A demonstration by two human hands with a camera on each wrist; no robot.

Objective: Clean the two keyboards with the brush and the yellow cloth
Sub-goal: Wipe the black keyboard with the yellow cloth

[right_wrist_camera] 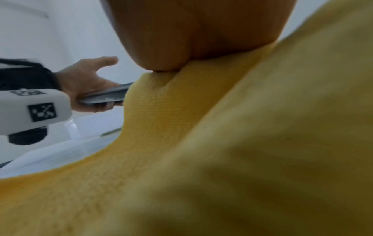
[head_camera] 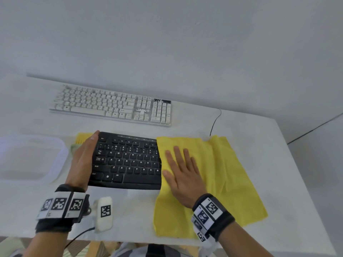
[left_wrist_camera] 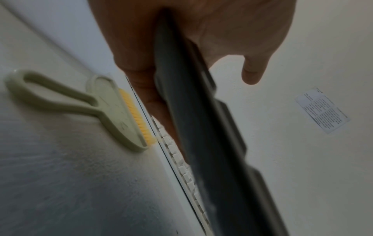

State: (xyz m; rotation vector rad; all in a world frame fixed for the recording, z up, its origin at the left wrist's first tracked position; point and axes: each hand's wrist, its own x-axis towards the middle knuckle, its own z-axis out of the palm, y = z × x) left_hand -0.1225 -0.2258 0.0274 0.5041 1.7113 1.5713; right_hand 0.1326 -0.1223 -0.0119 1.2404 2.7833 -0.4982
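A black keyboard (head_camera: pixel 128 160) lies in front of me on the white table (head_camera: pixel 130 210). My left hand (head_camera: pixel 84 156) grips its left edge, fingers curled under it (right_wrist_camera: pixel 101 108) and thumb raised. A yellow cloth (head_camera: pixel 222 173) is spread over the keyboard's right part and the table beside it. My right hand (head_camera: pixel 181 167) presses flat on the cloth with straight fingers. The pale green brush (left_wrist_camera: pixel 109 111) with yellow bristles lies on the table just left of my left hand (left_wrist_camera: pixel 145 79), partly hidden in the head view. A white keyboard (head_camera: pixel 111 104) lies farther back near the wall.
A clear plastic container (head_camera: pixel 31 156) stands at the left of the table. A thin black cable (head_camera: pixel 215 121) runs off the table's back edge at the right. The table's right edge (head_camera: pixel 300 173) is close to the cloth.
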